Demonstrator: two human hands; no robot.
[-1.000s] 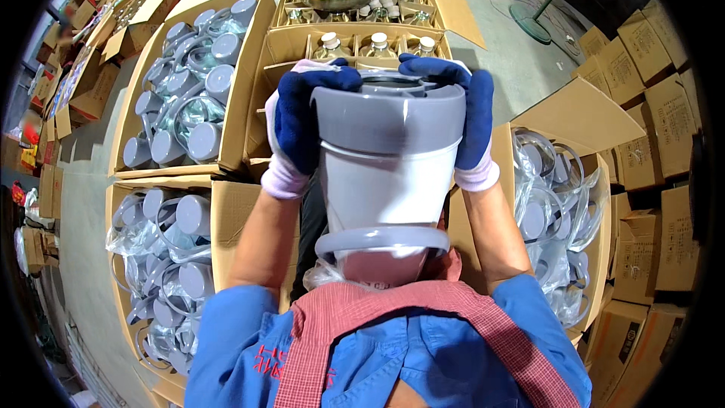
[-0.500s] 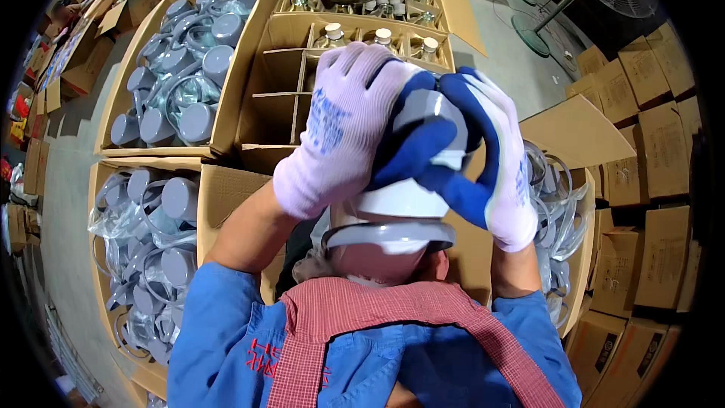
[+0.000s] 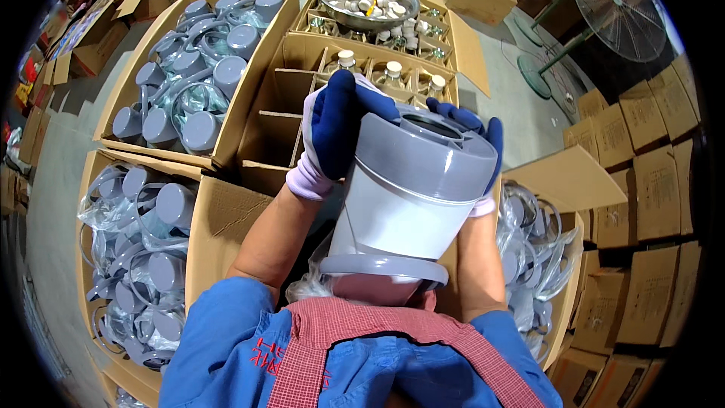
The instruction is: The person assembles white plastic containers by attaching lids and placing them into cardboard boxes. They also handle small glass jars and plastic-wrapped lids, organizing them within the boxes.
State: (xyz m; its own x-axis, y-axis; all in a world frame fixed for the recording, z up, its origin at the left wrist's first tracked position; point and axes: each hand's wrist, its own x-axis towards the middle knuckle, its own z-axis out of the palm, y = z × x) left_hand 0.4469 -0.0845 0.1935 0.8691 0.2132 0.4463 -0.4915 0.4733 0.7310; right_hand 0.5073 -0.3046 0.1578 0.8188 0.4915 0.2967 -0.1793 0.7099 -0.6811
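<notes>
Between my gloved hands is a white thermos jug [image 3: 400, 210] with a wide grey collar [image 3: 423, 153], tilted in front of my chest. A round dark opening [image 3: 430, 127] shows in the middle of its grey end. My left hand [image 3: 338, 125] holds the left edge of that end, with fingers on the rim. On the opposite side, my right hand [image 3: 483, 136] grips it; the jug partly hides this hand, and fingertips show past the far rim. A grey handle [image 3: 384, 267] crosses the jug's near end, close to my checked apron [image 3: 385, 313].
Cartons of grey caps and handles [image 3: 200, 68] stand at left, with another such carton [image 3: 532, 257] at right. Ahead, a divided box [image 3: 260, 125] holds white-capped glass bottles [image 3: 393, 75]. Beyond sits a metal bowl [image 3: 368, 1] of white caps. Stacked cartons [image 3: 664, 181] and fans [image 3: 615, 11] stand right.
My hands were close together, wrapped around the grey end. Now they are spread to its two sides, and the grey end with its round opening shows.
</notes>
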